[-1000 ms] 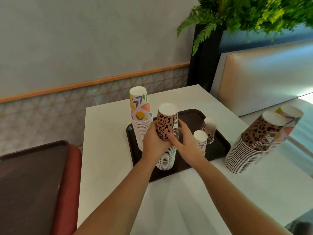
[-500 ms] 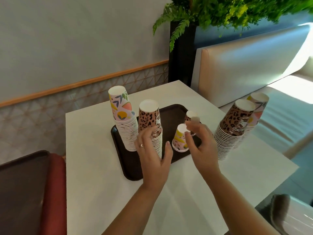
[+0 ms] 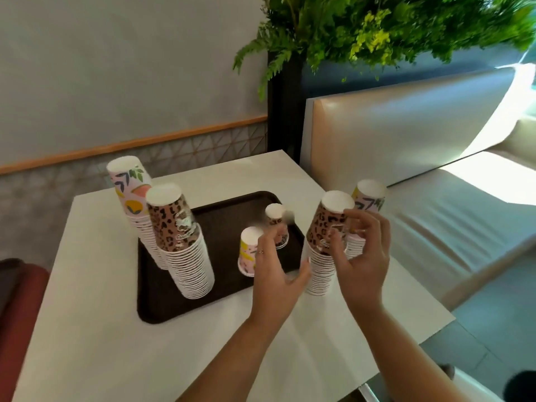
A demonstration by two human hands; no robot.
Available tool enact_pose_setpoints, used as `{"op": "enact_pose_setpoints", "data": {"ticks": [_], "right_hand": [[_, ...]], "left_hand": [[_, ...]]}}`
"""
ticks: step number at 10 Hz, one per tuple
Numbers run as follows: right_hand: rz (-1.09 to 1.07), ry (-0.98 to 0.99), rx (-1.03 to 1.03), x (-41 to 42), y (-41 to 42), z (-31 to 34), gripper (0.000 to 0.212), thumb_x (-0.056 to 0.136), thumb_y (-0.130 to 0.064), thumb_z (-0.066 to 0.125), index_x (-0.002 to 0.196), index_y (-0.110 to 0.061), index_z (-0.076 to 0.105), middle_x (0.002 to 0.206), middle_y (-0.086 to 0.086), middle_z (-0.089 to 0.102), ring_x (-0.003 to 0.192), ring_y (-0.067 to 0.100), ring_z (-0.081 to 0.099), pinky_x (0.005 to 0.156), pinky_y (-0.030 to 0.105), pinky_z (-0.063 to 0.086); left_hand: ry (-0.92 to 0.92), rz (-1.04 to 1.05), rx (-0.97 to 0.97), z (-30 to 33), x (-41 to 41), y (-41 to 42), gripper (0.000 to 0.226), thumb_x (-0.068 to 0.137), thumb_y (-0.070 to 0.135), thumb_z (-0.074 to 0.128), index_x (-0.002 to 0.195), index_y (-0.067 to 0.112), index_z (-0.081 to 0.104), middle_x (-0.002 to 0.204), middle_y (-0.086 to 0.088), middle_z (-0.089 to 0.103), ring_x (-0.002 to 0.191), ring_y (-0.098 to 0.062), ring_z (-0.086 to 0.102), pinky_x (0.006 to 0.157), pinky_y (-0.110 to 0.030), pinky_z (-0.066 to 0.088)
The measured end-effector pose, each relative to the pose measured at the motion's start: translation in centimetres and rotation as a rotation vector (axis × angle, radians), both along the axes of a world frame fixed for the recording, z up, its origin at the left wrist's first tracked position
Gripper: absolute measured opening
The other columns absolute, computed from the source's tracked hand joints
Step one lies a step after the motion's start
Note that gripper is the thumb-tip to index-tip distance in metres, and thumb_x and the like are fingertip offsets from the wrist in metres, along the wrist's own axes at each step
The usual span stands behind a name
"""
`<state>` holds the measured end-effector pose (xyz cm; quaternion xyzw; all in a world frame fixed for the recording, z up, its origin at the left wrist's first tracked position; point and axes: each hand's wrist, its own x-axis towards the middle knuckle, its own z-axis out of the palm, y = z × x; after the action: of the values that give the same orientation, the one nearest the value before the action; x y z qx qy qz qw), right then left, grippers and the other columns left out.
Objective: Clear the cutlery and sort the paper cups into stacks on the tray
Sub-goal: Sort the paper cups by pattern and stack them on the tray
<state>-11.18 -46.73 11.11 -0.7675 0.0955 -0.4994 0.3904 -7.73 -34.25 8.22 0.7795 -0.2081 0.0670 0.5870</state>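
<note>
A dark brown tray [image 3: 220, 210] lies on the white table. Standing on it upside down are a tall floral cup stack [image 3: 130, 192], a tall leopard-print stack [image 3: 179, 236], a single small floral cup [image 3: 246, 253] and a small leopard cup [image 3: 275, 213]. Off the tray to the right stands a second leopard stack [image 3: 322, 274], and a second floral stack [image 3: 369, 197] stands behind it. My right hand [image 3: 362, 256] curls thumb and fingers round the upper right of that leopard stack. My left hand [image 3: 275, 274] is spread at its left side, thumb near the lower cups. I see no cutlery.
The white table [image 3: 95, 329] ends close behind the tray and just right of the outer stacks. A beige bench seat [image 3: 420, 134] and a fern planter [image 3: 377, 27] are at right. A red chair [image 3: 20, 300] sits at left.
Both hands left the tray's leopard stack and small cups and moved right to the leopard stack off the tray. The view swung right.
</note>
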Motion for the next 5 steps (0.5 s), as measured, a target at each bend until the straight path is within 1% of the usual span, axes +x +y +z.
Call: {"op": "enact_pose_setpoints", "data": {"ticks": [1, 2, 3, 4, 5], "right_hand": [[0.056, 0.064, -0.015, 0.2, -1.8, -0.7, 0.045, 0.079, -0.034, 0.061, 0.120, -0.021, 0.048, 0.119, -0.010, 0.042, 0.111, 0.025, 0.051, 0.089, 0.045, 0.049], [0.171, 0.210, 0.014, 0.8, -3.2, -2.3, 0.070, 0.076, -0.041, 0.063, 0.137, -0.025, 0.032, 0.136, -0.006, 0.038, 0.126, 0.021, 0.043, 0.097, 0.046, 0.046], [0.233, 0.318, 0.062, 1.2, -3.7, -3.5, 0.086, 0.074, -0.035, 0.071, 0.143, -0.025, 0.022, 0.145, 0.002, 0.034, 0.136, 0.023, 0.033, 0.102, 0.049, 0.042], [0.252, 0.398, 0.091, 1.3, -3.7, -3.9, 0.090, 0.074, -0.030, 0.074, 0.145, -0.023, 0.019, 0.147, 0.003, 0.031, 0.138, 0.019, 0.030, 0.107, 0.047, 0.038], [0.262, 0.487, 0.110, 1.6, -3.7, -4.0, 0.092, 0.073, -0.026, 0.077, 0.145, -0.017, 0.021, 0.146, 0.004, 0.035, 0.133, 0.011, 0.032, 0.105, 0.025, 0.032]], "left_hand": [[0.086, -0.006, -0.005, -0.6, 0.1, -2.4, 0.082, 0.073, 0.032, 0.076, 0.140, 0.026, 0.029, 0.144, 0.011, 0.036, 0.133, 0.000, 0.032, 0.112, -0.035, 0.034], [0.130, -0.013, 0.020, -1.5, 0.6, -5.0, 0.093, 0.067, 0.025, 0.082, 0.142, 0.025, 0.026, 0.146, 0.009, 0.034, 0.134, -0.002, 0.032, 0.111, -0.025, 0.031], [0.200, -0.053, -0.003, -1.5, 1.1, -6.6, 0.083, 0.067, 0.013, 0.081, 0.131, 0.033, 0.031, 0.125, 0.026, 0.044, 0.115, 0.016, 0.043, 0.097, -0.005, 0.034], [0.148, -0.046, 0.030, -2.2, 1.6, -7.5, 0.038, 0.082, 0.017, 0.066, 0.117, 0.025, 0.052, 0.117, 0.007, 0.059, 0.109, -0.002, 0.057, 0.095, -0.021, 0.045], [0.200, -0.092, 0.231, -3.0, 1.7, -6.9, 0.071, 0.078, 0.000, 0.069, 0.137, 0.018, 0.035, 0.114, 0.009, 0.050, 0.101, -0.004, 0.051, 0.079, -0.008, 0.041]]}}
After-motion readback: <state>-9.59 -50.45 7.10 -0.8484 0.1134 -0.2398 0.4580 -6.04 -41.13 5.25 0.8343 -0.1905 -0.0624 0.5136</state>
